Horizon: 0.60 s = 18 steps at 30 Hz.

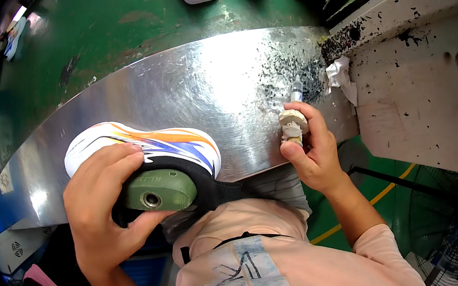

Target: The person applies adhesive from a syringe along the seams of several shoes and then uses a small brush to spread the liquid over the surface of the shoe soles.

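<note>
Faintly lettered green last (161, 188), shoe (177, 144) in left hand (93, 204)

Downward head-height view (wide fisheye).

Your left hand (96, 201) grips a shoe (168, 142) on a green last (166, 187); your right hand (320, 157) holds a syringe-like tool (293, 118).

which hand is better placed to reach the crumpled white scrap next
Probably the right hand: it is much nearer the crumpled white scrap. It grips a small pale object, though, which may get in the way. The left hand is farther off, holding the shoe.
</note>
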{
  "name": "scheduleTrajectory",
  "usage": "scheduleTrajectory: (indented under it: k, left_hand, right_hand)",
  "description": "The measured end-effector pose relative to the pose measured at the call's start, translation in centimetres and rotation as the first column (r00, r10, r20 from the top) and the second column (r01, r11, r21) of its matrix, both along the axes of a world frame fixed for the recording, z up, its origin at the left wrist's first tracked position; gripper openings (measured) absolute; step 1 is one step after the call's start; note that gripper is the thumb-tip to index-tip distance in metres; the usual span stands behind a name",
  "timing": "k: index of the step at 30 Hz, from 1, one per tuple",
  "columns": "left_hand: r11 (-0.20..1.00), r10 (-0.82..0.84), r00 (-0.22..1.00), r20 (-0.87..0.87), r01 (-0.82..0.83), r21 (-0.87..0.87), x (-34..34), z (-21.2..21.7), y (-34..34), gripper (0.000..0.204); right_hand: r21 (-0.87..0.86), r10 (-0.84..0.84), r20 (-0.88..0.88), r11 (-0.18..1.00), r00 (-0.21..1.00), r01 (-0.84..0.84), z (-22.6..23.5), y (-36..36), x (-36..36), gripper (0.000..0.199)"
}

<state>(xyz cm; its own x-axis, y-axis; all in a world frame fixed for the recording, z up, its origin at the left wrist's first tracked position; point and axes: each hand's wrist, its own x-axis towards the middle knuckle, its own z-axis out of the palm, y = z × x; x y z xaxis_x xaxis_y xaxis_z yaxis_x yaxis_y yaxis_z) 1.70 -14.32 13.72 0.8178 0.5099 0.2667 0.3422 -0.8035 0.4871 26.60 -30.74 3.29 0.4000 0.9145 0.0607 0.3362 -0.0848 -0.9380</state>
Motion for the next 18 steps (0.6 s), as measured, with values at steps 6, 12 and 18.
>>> scheduleTrajectory:
  k: [6,12,18]
  left_hand:
    - [0.991,-0.020,1.000,0.023,0.017,0.134,-2.2,-1.1,-2.0,0.044]
    - [0.973,0.049,0.999,0.016,-0.051,0.223,-4.7,-2.6,-5.2,0.032]
    - [0.962,0.052,0.998,0.023,-0.057,0.267,-5.7,-3.5,-6.2,0.027]
  right_hand:
    - [-0.001,-0.006,0.049,1.000,0.999,0.006,-0.7,-0.5,0.1,0.057]
    - [0.045,-0.011,0.010,0.999,1.000,0.010,-0.9,-0.3,-0.3,0.059]
    - [0.043,0.013,0.029,0.999,0.999,-0.014,-0.9,-0.4,-0.5,0.058]
